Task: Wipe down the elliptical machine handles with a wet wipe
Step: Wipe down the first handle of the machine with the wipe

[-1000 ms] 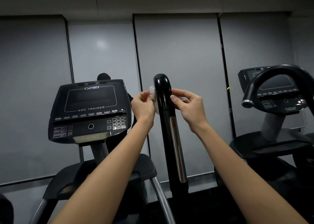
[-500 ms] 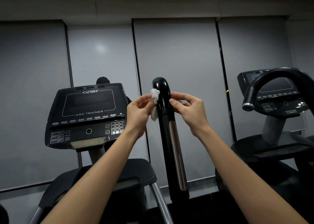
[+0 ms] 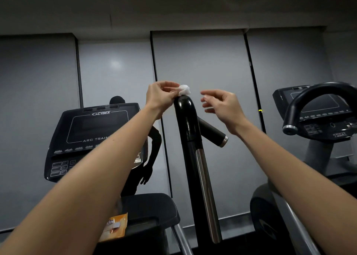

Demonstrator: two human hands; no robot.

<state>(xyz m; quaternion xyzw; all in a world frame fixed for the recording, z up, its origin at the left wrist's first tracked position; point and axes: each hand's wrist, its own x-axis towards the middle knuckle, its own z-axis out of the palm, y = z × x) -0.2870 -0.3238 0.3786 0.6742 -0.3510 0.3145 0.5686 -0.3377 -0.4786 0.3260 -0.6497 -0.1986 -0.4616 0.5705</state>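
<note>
Orange is the packet (image 3: 116, 226) that lies nearest to you, low and to the left of the black handle (image 3: 188, 119), on the plastic shelf of the machine; your left forearm crosses above it. Going up the handle from its base, you meet first the long metal strip (image 3: 207, 193) on its front, then the short side grip (image 3: 212, 133) that sticks out to its right. At the rounded top of the handle your left hand (image 3: 160, 96) pinches the wet wipe (image 3: 184, 90) between thumb and fingertips, and the crumpled white wipe sits on the very tip, touching it. Your right hand (image 3: 222, 106) hangs just to the right of the handle top, apart from it, fingers loosely curled and grasping nothing that I can see. I judge that you are wiping the top of the handle; whether the shaft below is done I cannot tell. The next move calls for pressing the wipe around the tip and drawing it down the shaft, perhaps while the right hand steadies the handle. Behind the handle to the left stands the console (image 3: 96, 136), and farthest are the grey wall panels (image 3: 202, 65).
</note>
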